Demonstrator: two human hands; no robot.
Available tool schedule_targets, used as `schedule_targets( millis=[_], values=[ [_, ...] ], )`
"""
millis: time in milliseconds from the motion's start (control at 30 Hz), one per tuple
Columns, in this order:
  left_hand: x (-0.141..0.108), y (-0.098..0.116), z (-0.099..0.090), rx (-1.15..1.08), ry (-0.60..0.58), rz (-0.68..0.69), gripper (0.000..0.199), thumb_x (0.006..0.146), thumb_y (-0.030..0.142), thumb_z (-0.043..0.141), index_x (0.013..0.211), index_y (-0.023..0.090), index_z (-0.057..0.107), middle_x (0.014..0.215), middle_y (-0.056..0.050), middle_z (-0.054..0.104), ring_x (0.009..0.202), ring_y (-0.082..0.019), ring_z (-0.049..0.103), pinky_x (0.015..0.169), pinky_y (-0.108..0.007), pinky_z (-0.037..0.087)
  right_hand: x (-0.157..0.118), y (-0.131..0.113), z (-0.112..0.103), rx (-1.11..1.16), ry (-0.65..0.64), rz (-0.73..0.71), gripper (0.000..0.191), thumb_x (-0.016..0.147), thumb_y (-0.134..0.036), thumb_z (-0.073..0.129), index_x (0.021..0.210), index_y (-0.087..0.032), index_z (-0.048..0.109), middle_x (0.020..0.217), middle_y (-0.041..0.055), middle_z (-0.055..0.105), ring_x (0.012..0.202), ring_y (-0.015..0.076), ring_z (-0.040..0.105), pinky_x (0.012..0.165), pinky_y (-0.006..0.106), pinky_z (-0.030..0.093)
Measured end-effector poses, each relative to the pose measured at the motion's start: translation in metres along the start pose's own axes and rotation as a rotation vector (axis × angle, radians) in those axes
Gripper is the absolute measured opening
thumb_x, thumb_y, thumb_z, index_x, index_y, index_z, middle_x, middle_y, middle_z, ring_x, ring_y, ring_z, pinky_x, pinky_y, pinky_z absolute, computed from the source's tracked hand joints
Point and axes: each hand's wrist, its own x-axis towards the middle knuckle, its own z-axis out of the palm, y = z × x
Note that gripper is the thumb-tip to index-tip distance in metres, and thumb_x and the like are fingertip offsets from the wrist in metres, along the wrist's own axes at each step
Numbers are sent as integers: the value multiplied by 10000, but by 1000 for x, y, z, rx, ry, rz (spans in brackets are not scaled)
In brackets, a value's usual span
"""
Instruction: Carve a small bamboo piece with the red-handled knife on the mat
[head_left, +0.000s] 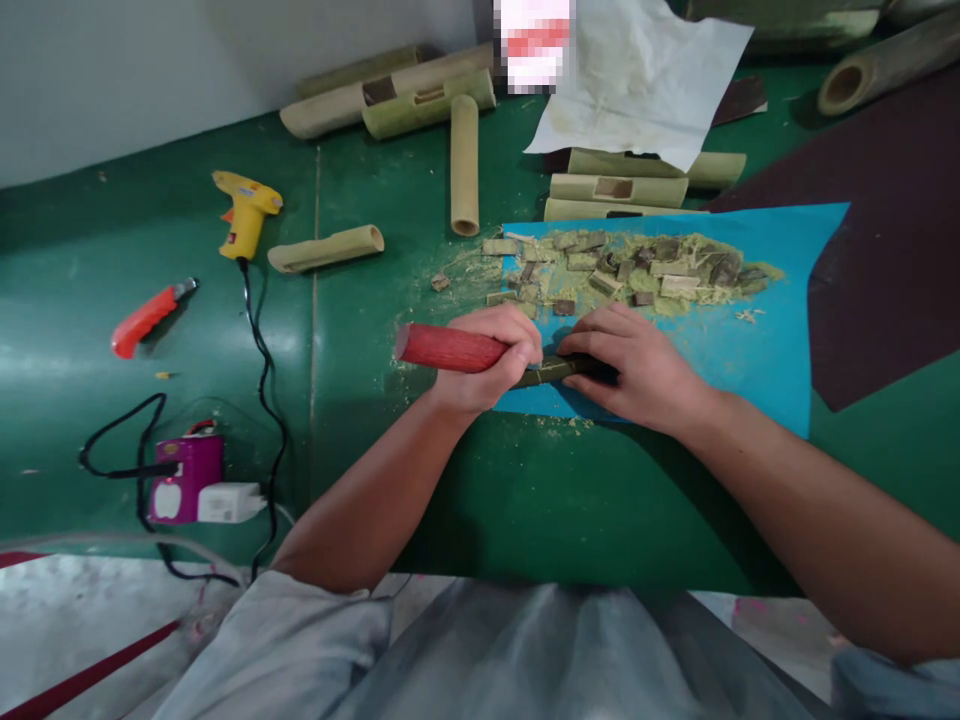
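My left hand (491, 350) is wrapped round a tool with a thick red handle (450, 348); the handle points left and its working end is hidden by the fingers. Under and beside that hand lies a dark green bamboo piece (551, 372) on a blue sheet (772, 350). My right hand (637, 365) grips the bamboo's right part, its fingers curved over the top and its thumb below. Just beyond both hands, bamboo chips and pale shavings (622, 268) are heaped on the sheet.
On the green table (375, 470) are a yellow glue gun (249, 210), a red-handled cutter (154, 318), a purple power adapter (187, 475) and black cords. Cut bamboo tubes (465, 165) lie at the back, some beneath a white sheet (637, 75). A dark sheet (885, 250) lies right.
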Motion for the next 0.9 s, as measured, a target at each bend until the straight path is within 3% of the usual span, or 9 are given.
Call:
schedule_targets(
  millis=[333,700,900],
  values=[
    [3,3,0,0,-47,-14,190,915,185,692,725,176,700,747,-10,749,681,-107,709,680,-238,584,0,1,1,-3,14,-23,204,989,-327,636,1120,-201,729,1074,117,737,962,272,641,852,437,517],
    [0,-1,0,-27,18,-10,232,932,202,673,700,184,670,719,4,727,648,-105,684,658,-242,576,-1,1,1,22,-5,6,203,979,-341,658,1130,-227,734,1080,112,732,977,284,642,870,457,515],
    [3,4,1,13,-61,-25,167,919,203,712,753,185,724,788,-17,766,729,-118,728,711,-247,596,0,1,1,-18,2,-23,211,987,-327,631,1129,-205,727,1071,116,740,954,275,639,838,439,508]
  ],
)
